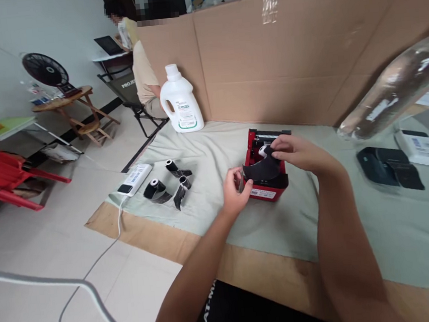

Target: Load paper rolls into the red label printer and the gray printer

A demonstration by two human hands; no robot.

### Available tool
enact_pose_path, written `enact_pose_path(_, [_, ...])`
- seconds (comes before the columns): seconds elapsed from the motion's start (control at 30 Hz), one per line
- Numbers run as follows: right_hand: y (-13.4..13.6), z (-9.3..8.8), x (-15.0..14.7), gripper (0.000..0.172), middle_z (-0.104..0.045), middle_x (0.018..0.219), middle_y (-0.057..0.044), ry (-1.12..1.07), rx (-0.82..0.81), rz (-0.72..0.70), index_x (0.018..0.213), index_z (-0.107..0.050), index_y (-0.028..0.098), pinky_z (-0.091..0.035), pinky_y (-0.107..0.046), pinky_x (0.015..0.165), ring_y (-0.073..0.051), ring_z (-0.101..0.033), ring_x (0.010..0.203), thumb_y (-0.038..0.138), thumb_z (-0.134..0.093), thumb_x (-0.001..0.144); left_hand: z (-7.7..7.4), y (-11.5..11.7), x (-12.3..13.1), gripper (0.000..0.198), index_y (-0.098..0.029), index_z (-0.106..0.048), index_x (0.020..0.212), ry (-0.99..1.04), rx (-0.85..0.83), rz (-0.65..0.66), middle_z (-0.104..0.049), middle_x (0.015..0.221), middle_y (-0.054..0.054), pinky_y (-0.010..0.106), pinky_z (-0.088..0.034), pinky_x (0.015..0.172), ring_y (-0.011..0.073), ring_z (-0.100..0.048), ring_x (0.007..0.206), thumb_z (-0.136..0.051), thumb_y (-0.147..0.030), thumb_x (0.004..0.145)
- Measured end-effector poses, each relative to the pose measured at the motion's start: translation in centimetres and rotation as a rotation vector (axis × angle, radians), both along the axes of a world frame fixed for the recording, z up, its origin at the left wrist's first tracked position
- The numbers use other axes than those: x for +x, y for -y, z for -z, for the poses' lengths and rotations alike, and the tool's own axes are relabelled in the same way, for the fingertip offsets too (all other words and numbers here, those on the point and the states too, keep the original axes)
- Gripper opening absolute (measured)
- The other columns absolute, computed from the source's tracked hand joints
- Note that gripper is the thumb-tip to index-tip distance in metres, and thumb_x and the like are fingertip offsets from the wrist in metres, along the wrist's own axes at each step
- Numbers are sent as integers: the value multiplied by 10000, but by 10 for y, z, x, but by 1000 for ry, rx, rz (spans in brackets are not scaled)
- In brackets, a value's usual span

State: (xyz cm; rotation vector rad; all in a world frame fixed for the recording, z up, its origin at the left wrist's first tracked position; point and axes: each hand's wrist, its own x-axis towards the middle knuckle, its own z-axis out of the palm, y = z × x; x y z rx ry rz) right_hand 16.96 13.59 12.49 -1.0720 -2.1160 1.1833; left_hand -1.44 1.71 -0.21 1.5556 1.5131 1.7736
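Observation:
A small paper roll with a black outer side (pixel 263 170) hangs over the opened red printer (pixel 266 194), its loose strip curving to the left. My right hand (pixel 293 154) grips the rolled end, where a bit of white shows. With thumb and fingers closed, my left hand (pixel 237 189) pinches the strip's free end near the printer's front left corner. The printer stands on a pale green cloth (pixel 282 233), its inside partly hidden by the strip and my fingers. To the left, several similar rolls (pixel 155 187) stand with their strips partly unwound.
A white power strip (pixel 136 180) lies at the cloth's left edge. A white jug (pixel 181 103) stands before the cardboard wall (pixel 258 65). On the right are a black device (pixel 387 167), a white box (pixel 420 145) and a wrapped brown bundle (pixel 392 83). A person sits beyond.

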Motion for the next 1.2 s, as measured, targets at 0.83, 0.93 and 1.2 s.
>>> enact_pose_path(0.83, [-2,4,-12,416,-692,1243,-136,85,512,469,1257,-690,176,-444,-419,968,-275,-604,1066,258,-414,957,-21,27,-3,179,-276,-701,736,-701,288,-26,-805,959,19,445,-448,847,244,-626,897,-630,-307,897])
enact_pose_path(0.93, [-4,16,-18,364,-705,1174,-127,33,459,496,1131,-730,166,-465,-384,916,-253,-621,994,254,-438,932,-21,29,-6,188,-275,-698,719,-754,321,-16,-806,926,16,426,-439,786,228,-628,823,-635,-305,895])
enact_pose_path(1.2, [48,60,4,282,-688,1151,-112,-104,256,463,1013,-709,182,-500,-337,844,-221,-613,967,339,-548,843,-29,37,-7,268,-223,-539,619,-764,458,151,-805,915,9,365,-425,681,159,-636,682,-591,-210,882])
